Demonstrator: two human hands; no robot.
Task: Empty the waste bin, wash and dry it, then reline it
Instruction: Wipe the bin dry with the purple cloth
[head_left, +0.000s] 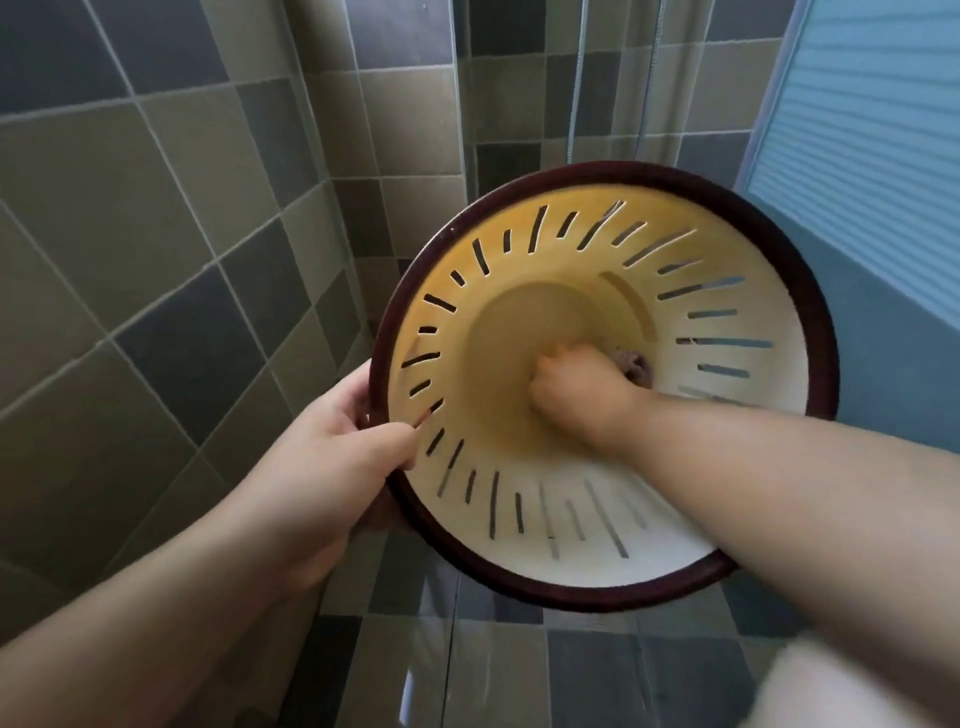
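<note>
The waste bin (519, 514) is cream-coloured inside with slotted walls and a dark brown rim. It is held in the air, tipped so its opening faces me. My left hand (332, 457) grips the rim on the bin's left side, thumb inside. My right hand (576, 395) reaches deep into the bin and presses a brownish cloth (635, 366) against the bottom. Only a small bunch of the cloth shows beyond my fingers.
Grey and beige tiled walls rise to the left and behind the bin. Tiled floor (493, 670) lies below. A blue panel with a frosted ribbed window (862, 130) stands on the right. Thin hoses (576, 78) hang at the back.
</note>
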